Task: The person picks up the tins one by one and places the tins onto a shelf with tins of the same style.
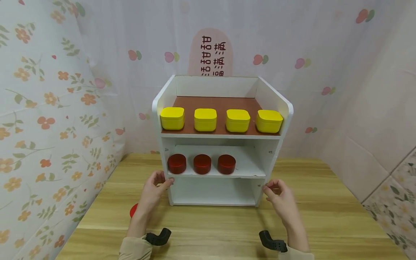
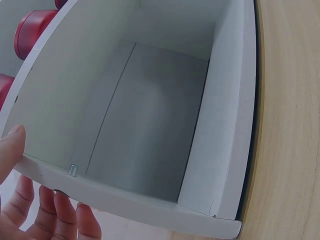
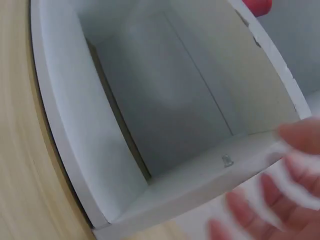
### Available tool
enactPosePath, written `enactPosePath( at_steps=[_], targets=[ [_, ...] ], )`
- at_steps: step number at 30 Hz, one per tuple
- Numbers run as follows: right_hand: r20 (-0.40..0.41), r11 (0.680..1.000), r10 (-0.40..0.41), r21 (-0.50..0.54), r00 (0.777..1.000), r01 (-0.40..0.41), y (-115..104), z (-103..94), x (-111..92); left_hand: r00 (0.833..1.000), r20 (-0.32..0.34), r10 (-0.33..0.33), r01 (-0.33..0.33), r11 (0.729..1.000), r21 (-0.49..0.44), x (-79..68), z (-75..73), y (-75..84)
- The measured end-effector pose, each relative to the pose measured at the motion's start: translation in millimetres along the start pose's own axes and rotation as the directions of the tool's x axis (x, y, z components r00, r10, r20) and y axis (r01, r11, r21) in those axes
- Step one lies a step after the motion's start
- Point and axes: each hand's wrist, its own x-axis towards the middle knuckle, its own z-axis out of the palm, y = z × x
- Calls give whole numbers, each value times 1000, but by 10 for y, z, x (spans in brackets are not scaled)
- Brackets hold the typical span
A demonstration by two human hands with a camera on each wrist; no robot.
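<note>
A small white shelf unit [image 1: 213,206] stands on the wooden table. My left hand [image 1: 156,187] grips its left side panel [image 2: 125,202], thumb on the inner side and fingers round the outside. By the right side panel [image 3: 190,192] is my right hand [image 1: 280,198], its loosely bent fingers blurred in the right wrist view; firm contact cannot be made out. Three dark red round tins [image 1: 202,164] sit on the middle shelf, left of its right end. A row of several yellow lidded boxes [image 1: 205,120] lines the brown top shelf [image 1: 216,103].
Beside my left forearm lies a red round object [image 1: 133,210], partly hidden by the arm. Behind the unit hangs a patterned white curtain [image 1: 130,90]. The wooden table [image 1: 208,234] extends in front and to both sides.
</note>
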Motion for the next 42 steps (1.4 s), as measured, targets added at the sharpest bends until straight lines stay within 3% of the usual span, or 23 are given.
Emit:
enactPosePath(
  at_steps=[5, 19, 26, 37, 42],
  targets=[
    [72, 991, 96, 86, 993, -102, 78, -5, 16, 1000, 0, -16, 16, 1000, -12, 8, 12, 8],
    [249, 977, 69, 178, 966, -116, 291, -118, 223, 1000, 1, -18, 18, 1000, -11, -4, 3, 8],
    [228, 973, 24, 220, 973, -75, 269, -48, 256, 1000, -8, -4, 4, 1000, 10, -22, -32, 9],
    [205, 963, 61, 244, 977, -111, 288, -115, 228, 1000, 4, -23, 23, 999, 23, -12, 45, -16],
    [198, 956, 71, 265, 978, -123, 309, -54, 222, 1000, 21, -16, 16, 999, 37, -12, -19, 11]
  ],
)
